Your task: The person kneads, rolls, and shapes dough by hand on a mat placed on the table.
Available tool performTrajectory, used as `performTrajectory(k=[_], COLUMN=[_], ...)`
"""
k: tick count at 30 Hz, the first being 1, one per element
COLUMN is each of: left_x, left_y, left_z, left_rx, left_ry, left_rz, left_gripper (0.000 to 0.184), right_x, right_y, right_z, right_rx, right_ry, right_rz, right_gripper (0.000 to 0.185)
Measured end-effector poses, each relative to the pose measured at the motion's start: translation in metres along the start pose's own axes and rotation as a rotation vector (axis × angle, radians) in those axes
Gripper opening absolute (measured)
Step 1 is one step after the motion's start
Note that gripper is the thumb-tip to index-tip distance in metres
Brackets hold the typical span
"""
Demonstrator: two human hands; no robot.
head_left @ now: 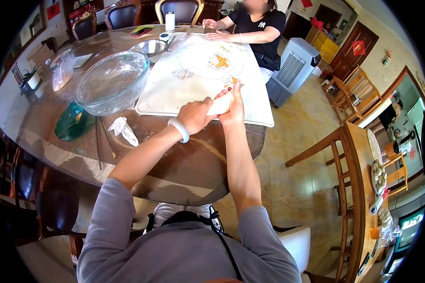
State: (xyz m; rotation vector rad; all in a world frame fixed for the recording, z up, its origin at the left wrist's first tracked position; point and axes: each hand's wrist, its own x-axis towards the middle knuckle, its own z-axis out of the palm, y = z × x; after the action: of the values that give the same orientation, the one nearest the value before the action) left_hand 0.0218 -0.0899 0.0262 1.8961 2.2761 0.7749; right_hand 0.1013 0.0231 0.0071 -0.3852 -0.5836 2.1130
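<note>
A pale lump of dough [220,104] is held between my two hands above the near edge of a white mat [160,96] with orange cartoon prints. My left hand [192,116], with a pale bangle at the wrist, closes on the dough's left end. At its other end my right hand [234,113] cups the lump, thumb pointing up and fingers curled round it. Part of the dough is hidden by my fingers. A large glass bowl [92,96] stands left of the mat, and a crumpled white tissue [123,130] lies near my left forearm.
Chopsticks [98,146] and a green dish [70,123] lie on the round table's left side. A metal bowl [148,47] and white bottle [170,21] stand farther back. Across the mat sits a person in a black shirt [257,30], hands at its far edge. An air cooler [295,66] stands right.
</note>
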Motion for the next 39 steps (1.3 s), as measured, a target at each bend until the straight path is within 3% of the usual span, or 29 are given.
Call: performTrajectory(k=[2, 5, 6, 8, 11, 14, 16, 18, 21, 23, 26, 27, 30, 32, 35, 36, 38, 39], left_x=[-0.003, 0.003, 0.015, 0.022, 0.006, 0.015, 0.009, 0.005, 0.0, 0.007, 0.015, 0.011, 0.008, 0.012, 0.003, 0.0, -0.006, -0.003], left_y=[0.005, 0.007, -0.003, -0.019, 0.004, -0.009, -0.001, 0.001, 0.007, -0.005, -0.022, -0.011, -0.01, -0.018, -0.008, -0.008, -0.005, -0.005], left_z=[-0.004, -0.023, -0.016, 0.013, -0.008, -0.002, -0.004, 0.0, -0.007, 0.001, 0.017, 0.009, 0.004, 0.012, 0.007, 0.008, 0.006, 0.003], left_rx=[-0.016, -0.434, -0.441, -0.735, -1.092, -0.747, -0.381, 0.058, -0.13, -0.393, -0.773, -1.014, -1.112, -0.949, -0.165, -0.058, -0.082, -0.133], left_ry=[-0.101, -0.266, -0.294, -0.162, -0.398, -0.344, -0.133, 0.069, -0.004, -0.085, -0.119, -0.225, -0.414, -0.341, -0.004, 0.023, -0.003, -0.084], left_rz=[0.005, -0.069, -0.082, -0.014, -0.153, -0.08, -0.08, -0.043, -0.058, -0.034, 0.049, 0.029, -0.043, -0.047, 0.005, 0.025, 0.035, 0.0], left_gripper=[0.041, 0.055, 0.063, 0.055, 0.045, 0.043, 0.041, 0.039, 0.046, 0.061, 0.064, 0.059, 0.048, 0.033, 0.03, 0.031, 0.033, 0.043], right_x=[0.002, -0.003, -0.005, -0.006, -0.013, -0.005, -0.001, 0.0, 0.002, -0.004, -0.008, -0.01, -0.011, -0.01, 0.005, 0.006, 0.006, 0.003], right_y=[-0.003, -0.01, -0.009, -0.008, -0.009, -0.002, 0.002, 0.005, 0.001, -0.004, -0.002, -0.001, 0.001, 0.002, 0.0, 0.0, -0.001, -0.004], right_z=[-0.008, -0.003, -0.005, -0.006, 0.002, 0.0, 0.0, -0.001, -0.002, -0.001, 0.001, 0.003, 0.006, 0.01, -0.004, -0.008, -0.01, -0.006], right_rx=[0.006, 0.037, 0.089, 0.195, 0.055, -0.036, -0.163, -0.083, -0.042, 0.0, 0.047, 0.053, -0.035, -0.087, -0.121, -0.145, -0.061, -0.021], right_ry=[-0.018, -0.057, -0.125, -0.27, -0.159, -0.105, -0.069, -0.007, 0.074, -0.039, -0.188, -0.219, -0.243, -0.157, -0.03, 0.057, 0.012, 0.002], right_rz=[0.017, -0.02, -0.007, 0.015, -0.032, -0.045, -0.085, -0.048, -0.002, -0.031, -0.048, -0.06, -0.125, -0.161, -0.197, -0.2, -0.149, -0.131], right_gripper=[0.047, 0.046, 0.047, 0.049, 0.054, 0.054, 0.053, 0.05, 0.042, 0.04, 0.04, 0.041, 0.042, 0.042, 0.037, 0.034, 0.031, 0.032])
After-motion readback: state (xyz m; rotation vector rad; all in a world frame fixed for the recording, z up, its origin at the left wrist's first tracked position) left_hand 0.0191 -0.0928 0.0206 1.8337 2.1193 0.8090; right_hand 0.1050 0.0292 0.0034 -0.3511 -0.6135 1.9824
